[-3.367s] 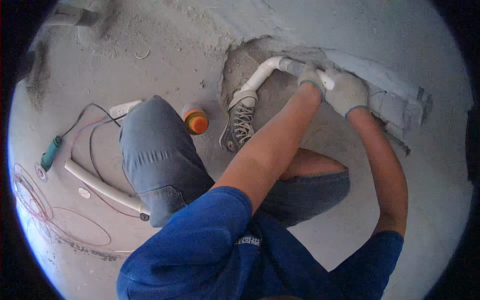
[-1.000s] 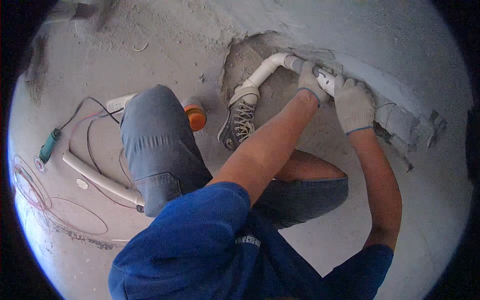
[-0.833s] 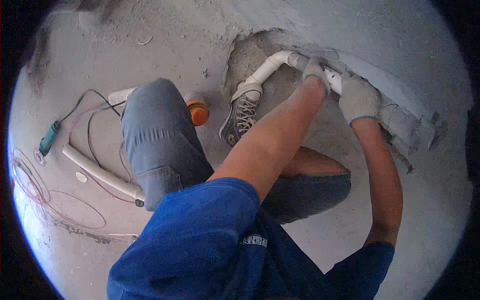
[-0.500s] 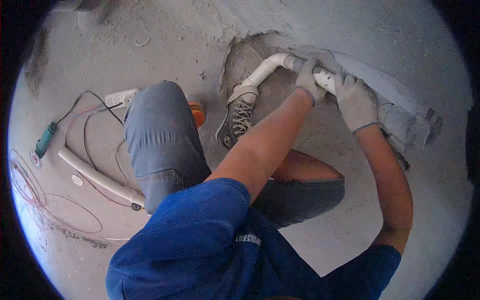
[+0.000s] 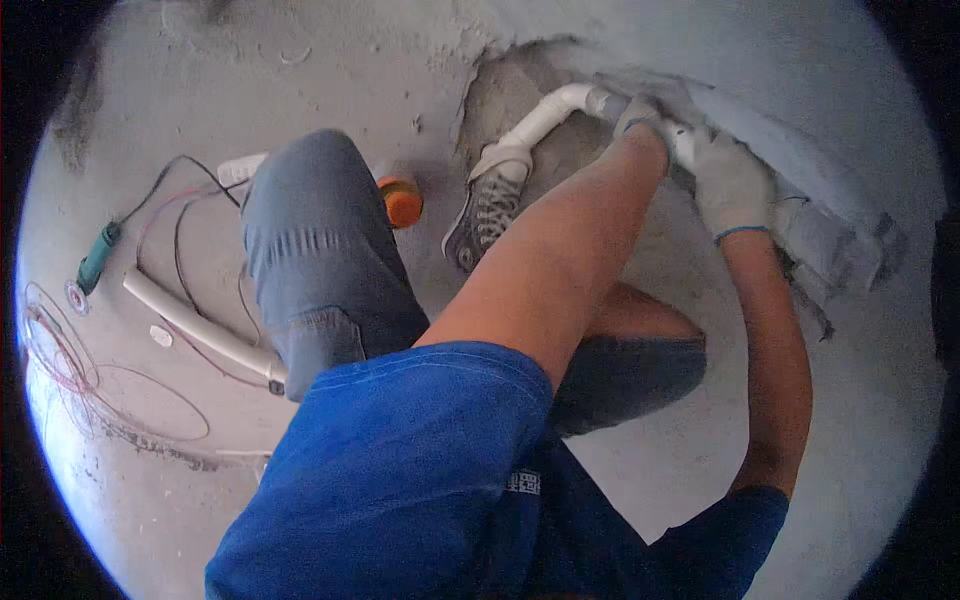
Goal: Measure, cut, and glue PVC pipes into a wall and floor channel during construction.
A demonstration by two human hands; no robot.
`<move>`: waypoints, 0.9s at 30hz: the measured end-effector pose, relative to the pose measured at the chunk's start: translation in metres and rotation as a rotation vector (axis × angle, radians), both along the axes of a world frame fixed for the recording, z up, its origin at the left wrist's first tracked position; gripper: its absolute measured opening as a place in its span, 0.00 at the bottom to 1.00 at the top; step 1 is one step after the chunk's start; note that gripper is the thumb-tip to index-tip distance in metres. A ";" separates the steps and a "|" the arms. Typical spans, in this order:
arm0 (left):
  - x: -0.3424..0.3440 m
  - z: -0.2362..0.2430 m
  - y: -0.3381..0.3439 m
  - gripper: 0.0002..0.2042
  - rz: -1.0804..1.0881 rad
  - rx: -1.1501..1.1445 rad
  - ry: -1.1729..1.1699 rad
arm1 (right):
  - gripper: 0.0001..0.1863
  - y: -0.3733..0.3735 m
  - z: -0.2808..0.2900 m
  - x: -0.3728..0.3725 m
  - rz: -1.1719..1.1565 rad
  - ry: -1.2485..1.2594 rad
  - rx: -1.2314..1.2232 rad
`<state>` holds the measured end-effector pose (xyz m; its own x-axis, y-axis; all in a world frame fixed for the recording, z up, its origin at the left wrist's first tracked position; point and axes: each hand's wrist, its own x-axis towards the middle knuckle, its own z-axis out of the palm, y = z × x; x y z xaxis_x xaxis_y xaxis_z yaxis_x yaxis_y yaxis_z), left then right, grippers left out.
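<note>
A white plastic pipe with an elbow bend runs through a rough hollow, and a grey band shows just past the bend. My left hand, in a pale work glove, is wrapped round the pipe beyond that band; its fingers are partly hidden by the wrist. Farther right along the same pipe, my right hand, gloved too, grips it from above. Between the two hands a short white stretch with dark smudges shows. The pipe's right end is hidden behind my right hand.
My laced shoe stands against the pipe's near end. An orange round object lies beside my knee. To the left are a green angle grinder, a white power strip, a loose white pipe and coiled wires. Grey rubble lies right.
Both hands have shifted slightly right and kept hold of the pipe. My left forearm reaches farther across, and the whole view has moved a little.
</note>
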<state>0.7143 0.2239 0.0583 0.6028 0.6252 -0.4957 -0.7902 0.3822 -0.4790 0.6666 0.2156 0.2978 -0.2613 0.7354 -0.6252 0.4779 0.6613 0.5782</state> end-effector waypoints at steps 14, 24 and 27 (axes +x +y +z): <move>-0.009 0.021 0.012 0.29 0.191 -0.151 -0.018 | 0.26 0.006 -0.003 0.026 0.551 0.710 -0.211; -0.075 0.050 0.002 0.30 0.101 -0.175 -0.189 | 0.23 0.019 -0.013 -0.012 0.585 0.772 -0.103; -0.071 0.052 0.002 0.30 0.106 -0.170 -0.190 | 0.23 0.012 -0.011 -0.016 0.579 0.776 -0.070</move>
